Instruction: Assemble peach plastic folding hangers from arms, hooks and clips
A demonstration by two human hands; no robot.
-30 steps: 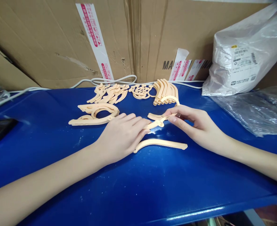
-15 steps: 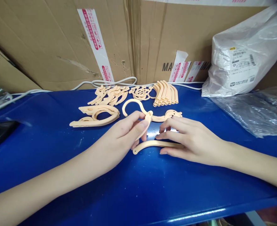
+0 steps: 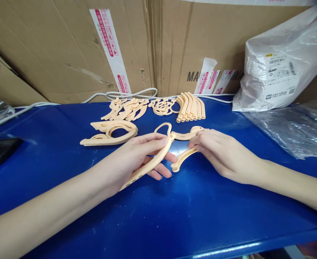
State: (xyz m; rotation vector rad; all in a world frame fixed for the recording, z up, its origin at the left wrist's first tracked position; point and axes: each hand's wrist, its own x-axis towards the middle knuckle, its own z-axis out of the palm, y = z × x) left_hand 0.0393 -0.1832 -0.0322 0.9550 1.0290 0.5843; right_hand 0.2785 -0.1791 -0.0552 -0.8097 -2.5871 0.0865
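Observation:
My left hand (image 3: pixel 144 151) pinches a beige plastic hanger piece (image 3: pixel 153 163) near its top; a curved hook (image 3: pixel 163 126) is joined there, and a slotted arm slants down along my palm. My right hand (image 3: pixel 214 151) grips the far end of a separate curved hanger arm (image 3: pixel 184 157), its hollow side showing. That arm's free end is just right of my left fingertips, apart from the hooked piece. Behind my right hand lies another beige hanger part (image 3: pixel 184 136), partly hidden by the fingers.
Folded hangers (image 3: pixel 112 133) lie left on the blue table (image 3: pixel 158 226). Behind are piled short arms (image 3: pixel 126 108), hooks (image 3: pixel 162 107) and a row of curved arms (image 3: pixel 190 107). A white parcel (image 3: pixel 271 72), cardboard boxes (image 3: pixel 66 46) and a dark device (image 3: pixel 1 153) surround them.
My right hand has picked the curved arm up off the table and tilted it. The hooked piece in my left hand has turned, so its arm now lies toward me.

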